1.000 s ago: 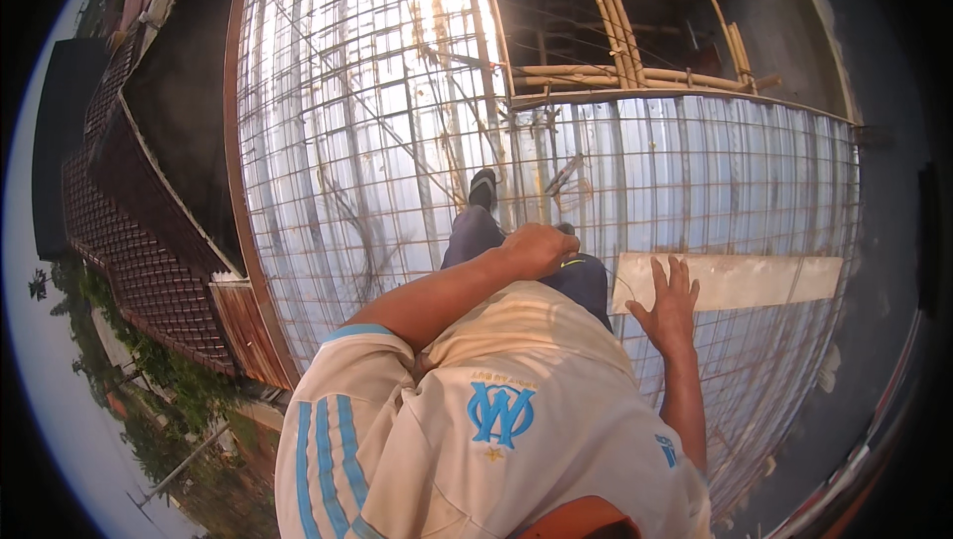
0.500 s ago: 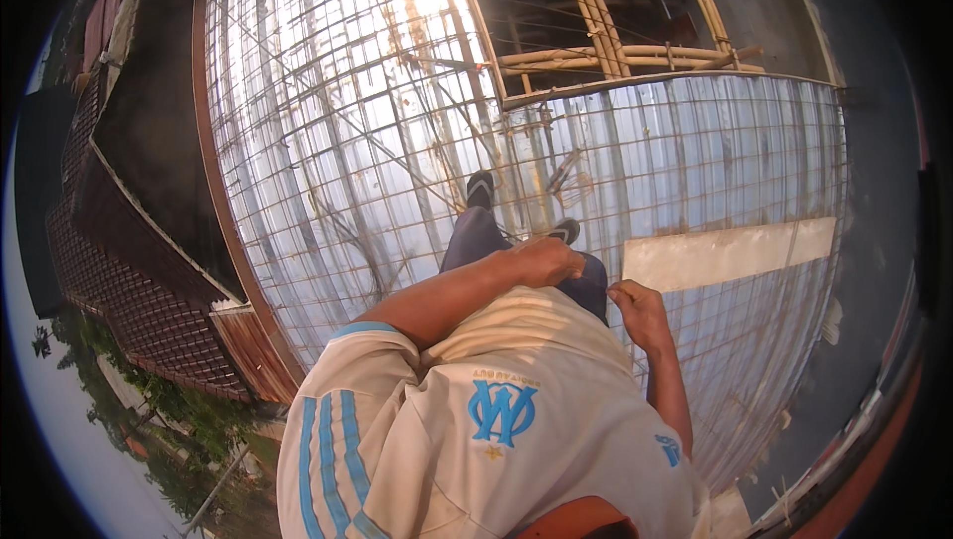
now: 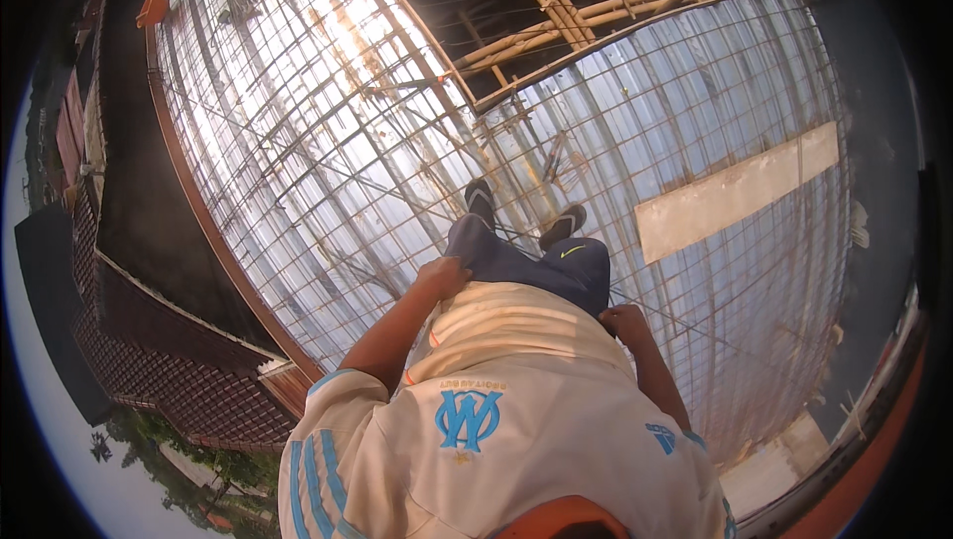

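At the left side of my waist, my left hand [image 3: 444, 279] is closed on the edge of my dark blue trousers [image 3: 541, 269], beside the gathered hem of my pale shirt [image 3: 536, 410]. My right hand [image 3: 623, 323] is at the right hip, its curled fingers closed on the trousers where they meet the shirt. Exactly how much cloth lies in each grip is hidden. Both feet, in dark shoes [image 3: 564, 226], stand on a grid of steel rebar [image 3: 298, 157] laid over corrugated metal sheets [image 3: 715, 281].
Ahead, bamboo poles [image 3: 556, 3] cross a dark rectangular opening. A pale board [image 3: 740, 192] lies on the mesh at right. Loose rods and a tool with a red end [image 3: 442, 79] lie ahead. The deck's left edge drops off near tiled roofs [image 3: 179, 370]; an orange container [image 3: 152, 11] sits there.
My left hand has moved from the front of my waist to its left side. My right hand has come in against the hip. The view has turned, tilting the deck.
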Demonstrator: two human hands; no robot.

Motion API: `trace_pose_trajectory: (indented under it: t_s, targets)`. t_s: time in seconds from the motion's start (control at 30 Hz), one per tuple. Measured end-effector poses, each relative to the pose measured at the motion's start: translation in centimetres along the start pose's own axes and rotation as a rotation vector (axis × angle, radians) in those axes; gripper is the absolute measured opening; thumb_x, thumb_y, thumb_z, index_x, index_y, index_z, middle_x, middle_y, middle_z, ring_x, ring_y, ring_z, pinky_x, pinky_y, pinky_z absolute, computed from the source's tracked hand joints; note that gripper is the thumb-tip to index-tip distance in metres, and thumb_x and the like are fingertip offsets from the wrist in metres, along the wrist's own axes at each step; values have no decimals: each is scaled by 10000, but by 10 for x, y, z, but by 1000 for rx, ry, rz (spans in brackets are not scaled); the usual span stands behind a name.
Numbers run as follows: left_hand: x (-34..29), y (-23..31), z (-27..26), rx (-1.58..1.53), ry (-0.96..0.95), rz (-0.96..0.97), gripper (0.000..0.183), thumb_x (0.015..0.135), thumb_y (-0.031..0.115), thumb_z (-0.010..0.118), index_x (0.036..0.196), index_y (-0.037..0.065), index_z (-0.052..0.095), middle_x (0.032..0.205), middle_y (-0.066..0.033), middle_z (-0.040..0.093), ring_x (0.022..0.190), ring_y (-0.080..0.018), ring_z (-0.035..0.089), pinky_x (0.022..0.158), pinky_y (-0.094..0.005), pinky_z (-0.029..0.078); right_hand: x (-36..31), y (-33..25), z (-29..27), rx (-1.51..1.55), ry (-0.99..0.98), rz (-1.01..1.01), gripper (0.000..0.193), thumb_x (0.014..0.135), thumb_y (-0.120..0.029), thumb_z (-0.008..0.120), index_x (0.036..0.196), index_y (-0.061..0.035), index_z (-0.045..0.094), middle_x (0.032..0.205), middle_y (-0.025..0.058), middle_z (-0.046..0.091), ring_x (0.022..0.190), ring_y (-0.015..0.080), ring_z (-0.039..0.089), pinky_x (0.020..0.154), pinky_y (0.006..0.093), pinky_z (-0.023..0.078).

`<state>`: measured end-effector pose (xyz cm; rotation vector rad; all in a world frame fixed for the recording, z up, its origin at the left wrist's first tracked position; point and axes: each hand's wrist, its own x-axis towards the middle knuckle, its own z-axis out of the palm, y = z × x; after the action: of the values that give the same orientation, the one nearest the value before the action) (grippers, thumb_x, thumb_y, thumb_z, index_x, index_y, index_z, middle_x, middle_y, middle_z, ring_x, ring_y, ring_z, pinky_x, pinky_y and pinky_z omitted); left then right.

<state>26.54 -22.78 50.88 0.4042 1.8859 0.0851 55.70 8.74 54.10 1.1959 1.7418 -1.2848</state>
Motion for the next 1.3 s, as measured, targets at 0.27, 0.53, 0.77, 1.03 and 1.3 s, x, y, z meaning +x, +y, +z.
trace_pose_trajectory:
  t_s: [0.27,0.53,0.77,1.03,1.3]
  targets:
    - [-58,23,-19,-47,-275,397,349,844,319,536,866,0,677,925,-227,663,896,-368,640,804,-426,498,-50,-33,-55,168,-435,199,211,821,-188,680,864,18,692,643,17,573,502,83,452,428,260,336]
    - [-33,10,-29,-636,-192,-130,321,920,306,552,1007,5,618,838,-99,626,744,-165,593,633,-306,485,50,32,-64,202,-72,61,299,915,-283,622,866,11,643,645,55,559,585,149,512,555,319,406]
    - [218,-37,-23,-682,524,-58,524,940,273,572,1376,35,405,1010,-122,608,791,-167,585,651,-302,487,267,-19,-92,-143,374,-239,332,967,-322,481,957,-16,611,803,238,608,793,432,583,702,467,442]
    - [370,7,-59,-501,869,211,410,982,314,515,1187,-41,528,882,-100,615,779,-155,583,686,-320,484,420,-50,-46,58,378,-409,292,957,-294,544,996,-17,628,777,195,589,714,324,566,675,393,445]
    - [397,-2,-92,-409,1040,318,425,1010,372,470,1043,-39,573,766,-63,570,690,-118,540,641,-275,451,461,-48,-52,249,324,-344,341,959,-309,529,1012,4,655,687,72,526,651,169,472,638,315,400]
